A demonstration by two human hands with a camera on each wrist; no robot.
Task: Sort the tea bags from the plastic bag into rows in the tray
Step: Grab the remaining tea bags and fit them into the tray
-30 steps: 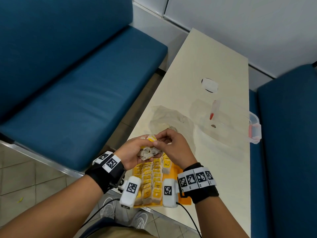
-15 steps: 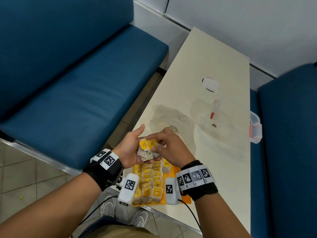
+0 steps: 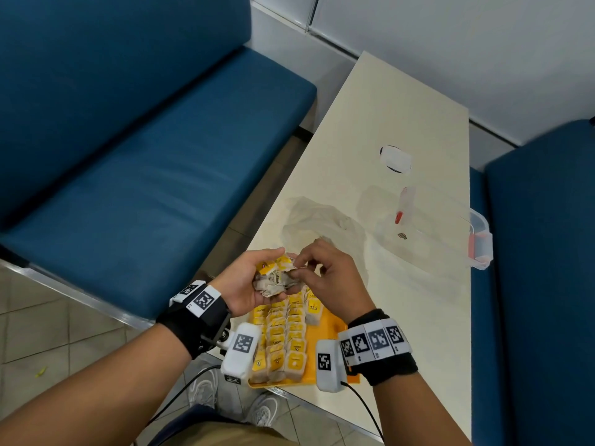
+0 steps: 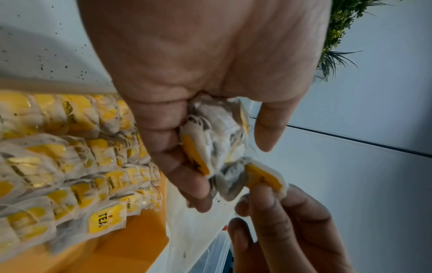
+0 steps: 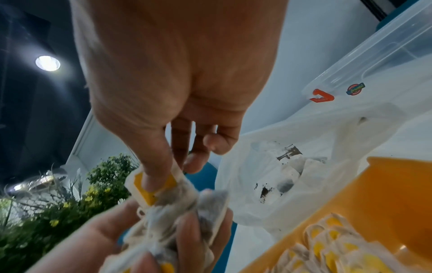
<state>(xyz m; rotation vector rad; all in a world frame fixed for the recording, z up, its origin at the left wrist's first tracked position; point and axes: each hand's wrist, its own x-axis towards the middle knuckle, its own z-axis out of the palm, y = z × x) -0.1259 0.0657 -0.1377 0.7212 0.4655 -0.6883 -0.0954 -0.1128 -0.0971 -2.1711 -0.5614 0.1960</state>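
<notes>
My left hand (image 3: 257,278) cups a tangled bunch of tea bags (image 3: 273,277) with yellow tags, held just above the far end of the orange tray (image 3: 325,326). My right hand (image 3: 309,268) pinches one tea bag (image 4: 261,177) at the edge of that bunch by its yellow tag (image 5: 149,184). The tray (image 4: 131,245) holds several rows of tea bags (image 3: 283,336) lying side by side. The crumpled clear plastic bag (image 3: 318,220) lies on the table beyond my hands, with a few pale scraps inside (image 5: 297,170).
A clear plastic box (image 3: 450,226) with red clips lies on the cream table (image 3: 386,123) at the right. A white round patch (image 3: 395,158) marks the table farther back. Blue benches (image 3: 154,156) flank the table on both sides.
Both hands have stayed over the tray's far end. My left thumb has come down again and my right fingers have shifted to pinch one bag at the bunch's right edge.
</notes>
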